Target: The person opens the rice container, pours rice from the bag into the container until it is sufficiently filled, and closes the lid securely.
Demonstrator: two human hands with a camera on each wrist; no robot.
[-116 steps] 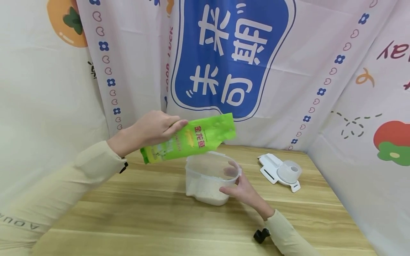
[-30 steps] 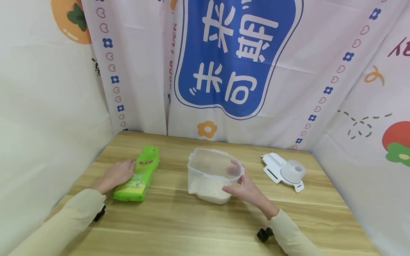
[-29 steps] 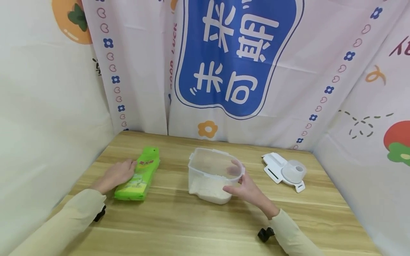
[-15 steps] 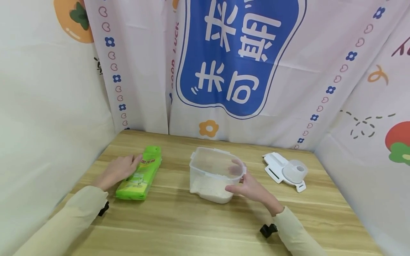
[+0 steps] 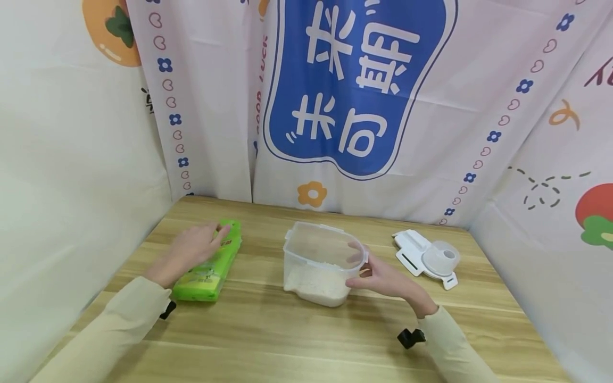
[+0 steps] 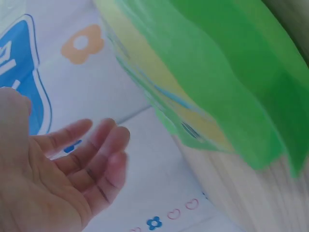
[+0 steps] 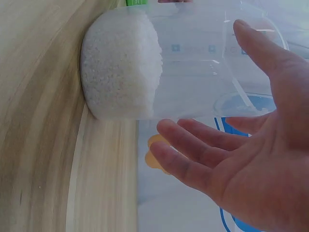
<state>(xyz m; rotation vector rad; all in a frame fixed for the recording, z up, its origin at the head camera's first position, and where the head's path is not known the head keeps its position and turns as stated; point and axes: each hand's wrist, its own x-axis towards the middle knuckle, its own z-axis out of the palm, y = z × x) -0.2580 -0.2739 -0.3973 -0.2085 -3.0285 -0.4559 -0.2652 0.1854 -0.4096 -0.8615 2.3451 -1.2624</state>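
A green rice bag (image 5: 206, 276) lies on the left of the table. My left hand (image 5: 191, 247) hovers over it; in the left wrist view its fingers are loosely bent and hold nothing, apart from the bag. Near the middle stands a clear plastic container (image 5: 299, 260), upright and open at the top. White rice (image 7: 120, 67) fills its lower part. At the container's right side is my right hand (image 5: 383, 276), thumb and fingers spread about the wall without gripping; the right wrist view shows several fingers relaxed and clear of it.
A white lid (image 5: 410, 244) lies on the table to the right, with a translucent cup (image 5: 440, 258) on it. The wooden table (image 5: 268, 340) ends at printed cloth walls on the back and both sides.
The left hand lowered the bag from above the container to the table at left, then let go and lifted off it. The right hand has eased back slightly to the right.
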